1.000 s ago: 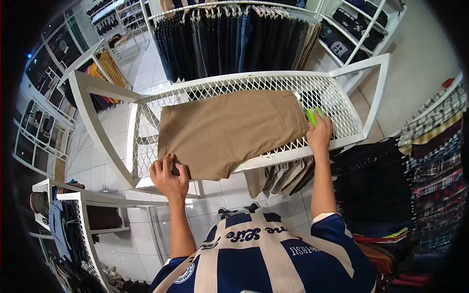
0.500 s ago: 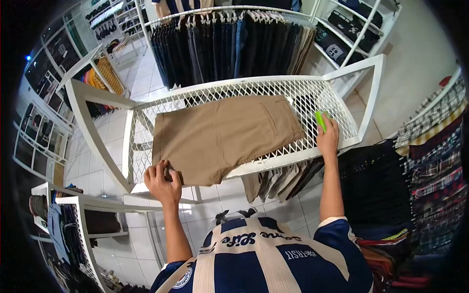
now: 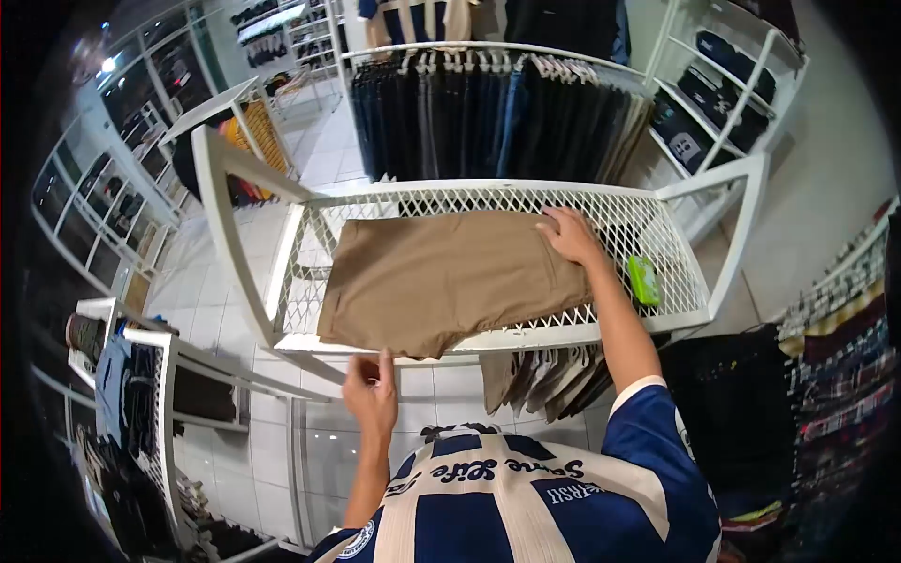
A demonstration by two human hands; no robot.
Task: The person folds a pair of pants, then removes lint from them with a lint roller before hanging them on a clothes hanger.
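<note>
A folded pair of tan shorts [image 3: 450,277] lies flat on the white mesh rack [image 3: 511,340], its lower edge lapping over the front rail. My right hand [image 3: 570,238] rests with fingers spread on the far right corner of the shorts, at the waistband end. Just below the front rail, near the shorts' lower edge, is my left hand [image 3: 373,389], its thumb and fingers apart, partly bent, with nothing between them. A small bright green object [image 3: 644,281] with a pale marking sits on the mesh to the right of the shorts, beside my right forearm.
Behind the rack hangs a row of dark trousers [image 3: 469,117] on a rail. More trousers [image 3: 544,380] hang underneath the rack. Shelves of folded dark clothes [image 3: 699,103] stand at back right, plaid shirts [image 3: 835,375] at the right, and a white shelf unit [image 3: 169,375] at left.
My right hand has let go of the green object, leaving it on the mesh, and moved left onto the shorts. My left hand has come off the shorts toward me. The view has shifted.
</note>
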